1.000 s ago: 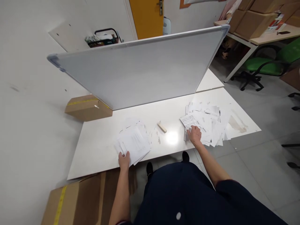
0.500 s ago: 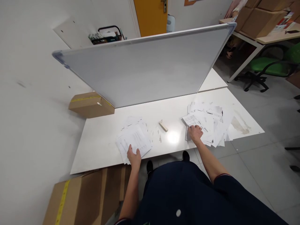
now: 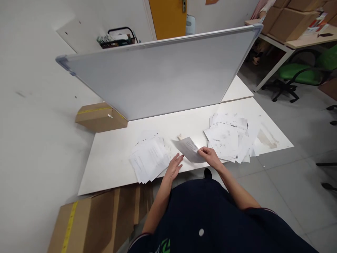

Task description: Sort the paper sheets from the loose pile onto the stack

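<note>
Pinched in my right hand (image 3: 210, 156) is a printed sheet of paper (image 3: 190, 149), tilted above the middle of the white table (image 3: 110, 158). My left hand (image 3: 174, 166) is just left of that sheet, fingers apart and holding nothing. On the left lies a loose pile of printed papers (image 3: 150, 160). A wider, scattered paper pile (image 3: 226, 140) spreads over the right part of the table. Behind the raised sheet, a small beige block (image 3: 179, 136) is mostly hidden.
A large whiteboard (image 3: 158, 77) stands across the back of the table. One cardboard box (image 3: 101, 121) sits at its left end, and larger boxes (image 3: 86, 221) stand below the front left edge. At right are a green chair (image 3: 297, 73) and a person's arm (image 3: 263, 12) behind stacked boxes.
My right hand has lifted a sheet off the right pile and brought it left to the middle. My left hand has left the left pile and moved right, towards that sheet.
</note>
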The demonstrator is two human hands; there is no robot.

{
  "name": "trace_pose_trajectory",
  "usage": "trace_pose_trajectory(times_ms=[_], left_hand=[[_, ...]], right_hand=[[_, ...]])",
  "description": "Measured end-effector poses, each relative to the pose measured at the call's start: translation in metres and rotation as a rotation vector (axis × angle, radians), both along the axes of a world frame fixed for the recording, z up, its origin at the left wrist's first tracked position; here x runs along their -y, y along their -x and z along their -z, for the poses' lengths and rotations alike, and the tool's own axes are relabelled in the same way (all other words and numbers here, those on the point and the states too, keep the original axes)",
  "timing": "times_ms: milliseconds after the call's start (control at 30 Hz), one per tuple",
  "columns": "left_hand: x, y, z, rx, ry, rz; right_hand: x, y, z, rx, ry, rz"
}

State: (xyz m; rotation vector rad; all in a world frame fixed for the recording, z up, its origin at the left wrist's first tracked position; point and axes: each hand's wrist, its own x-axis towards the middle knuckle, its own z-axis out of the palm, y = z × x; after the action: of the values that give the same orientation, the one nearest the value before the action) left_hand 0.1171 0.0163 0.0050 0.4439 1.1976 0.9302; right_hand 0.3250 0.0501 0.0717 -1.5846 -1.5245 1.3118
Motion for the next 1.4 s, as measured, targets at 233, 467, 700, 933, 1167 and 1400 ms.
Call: trace_pose_trajectory(times_ms=[233,467,700,933,1167,1400], left_hand=[[-0.007,0.002,-0.015,0.249,-0.037,-0.148],[-0.006,-0.006,-0.012,0.363,-0.059,-0.185],[-0.005,-0.003,-0.008,0.079,-0.034,-0.330],[-0.001,-0.008,-0.010,-0.101,-0.049,-0.334],[0.002,-0.007,-0.010,-0.120,-0.017,-0.333],[-0.001,-0.003,-0.010,-0.078,-0.030,-0.345]], right_hand=[[-0.006,0.006,0.015,-0.259,0.162,0.094],[-0.009,0.008,0.029,-0.279,0.129,0.118],[-0.044,-0.035,0.067,0.593,-0.072,0.208],[-0.079,-0.048,0.103,1.041,-0.027,0.309],[-0.074,-0.050,0.105,1.034,-0.006,0.263],[-0.066,-0.054,0.054,0.760,-0.057,0.204]])
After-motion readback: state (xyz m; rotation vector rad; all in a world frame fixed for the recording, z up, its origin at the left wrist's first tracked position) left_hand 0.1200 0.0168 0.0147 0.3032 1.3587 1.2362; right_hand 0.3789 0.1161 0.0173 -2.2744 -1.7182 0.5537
